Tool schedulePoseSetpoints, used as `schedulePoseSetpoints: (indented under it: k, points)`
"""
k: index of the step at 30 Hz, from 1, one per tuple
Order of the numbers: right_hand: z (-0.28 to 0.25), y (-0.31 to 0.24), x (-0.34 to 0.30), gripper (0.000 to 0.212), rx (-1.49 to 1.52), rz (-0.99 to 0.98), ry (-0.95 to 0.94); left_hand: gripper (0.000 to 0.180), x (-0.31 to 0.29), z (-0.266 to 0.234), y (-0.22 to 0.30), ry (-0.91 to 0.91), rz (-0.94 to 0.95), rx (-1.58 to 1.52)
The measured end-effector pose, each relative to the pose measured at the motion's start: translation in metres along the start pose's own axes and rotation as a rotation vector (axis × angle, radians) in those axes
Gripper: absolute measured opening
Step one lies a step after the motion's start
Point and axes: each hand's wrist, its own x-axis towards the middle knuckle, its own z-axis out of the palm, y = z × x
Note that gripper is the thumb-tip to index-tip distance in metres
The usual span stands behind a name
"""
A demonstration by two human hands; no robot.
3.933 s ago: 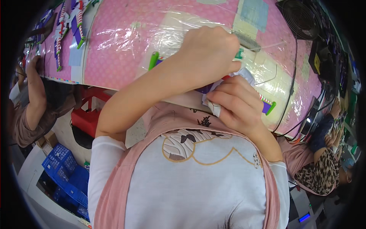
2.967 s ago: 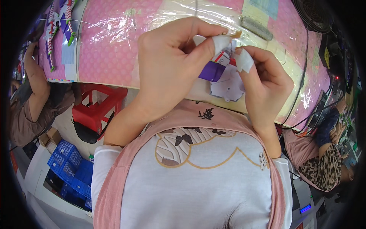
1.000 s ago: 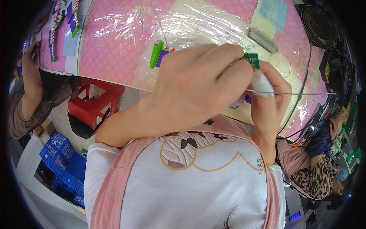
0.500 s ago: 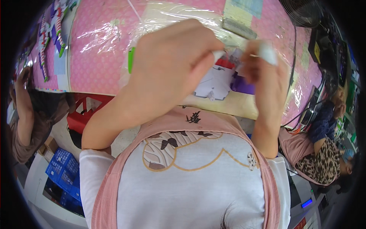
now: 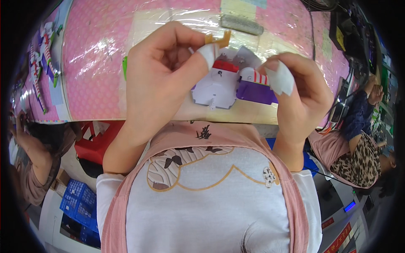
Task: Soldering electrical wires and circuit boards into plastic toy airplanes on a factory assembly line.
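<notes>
Between the thumb and index finger of my left hand (image 5: 164, 69) is a small tan plastic piece (image 5: 220, 39) with upright prongs. White tape (image 5: 209, 55) wraps that thumb. My right hand (image 5: 301, 90) is closed in a pinch, its thumb also taped in white; the taped tip hides what it may hold. Just left of it sits a red-and-white striped part (image 5: 254, 76) on a purple plastic piece (image 5: 255, 91). Below and between the hands a white plastic housing (image 5: 214, 89) with a red part (image 5: 225, 65) lies on the table. A grey translucent piece (image 5: 246, 57) is behind them.
The pink table (image 5: 95, 63) is covered with clear film. A grey bar (image 5: 241, 24) lies at the back. Striped toy parts (image 5: 40, 63) are at far left, a cable (image 5: 313, 38) on the right. Other people sit at both sides. Blue crates (image 5: 78, 198) stand lower left.
My left hand has shifted left, and the tan piece now shows in its fingers. My right hand has come down beside the striped part, which is now in view. The whole view has shifted slightly.
</notes>
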Motion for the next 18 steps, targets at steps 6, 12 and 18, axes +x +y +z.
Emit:
schedulePoseSetpoints:
  k: [6, 12, 18]
  points:
    - [0.02, 0.004, 0.007, 0.014, -0.027, 0.127, -0.086, 0.011, 0.003, 0.001, 0.003, -0.014, 0.003, 0.051]
    - [0.025, 0.007, 0.005, 0.014, -0.209, 0.052, -0.052, 0.013, 0.001, 0.001, 0.004, -0.016, 0.007, 0.063]
    - [0.027, 0.004, 0.007, 0.015, -0.097, 0.125, -0.08, 0.013, 0.0, 0.001, 0.005, -0.022, 0.038, 0.162]
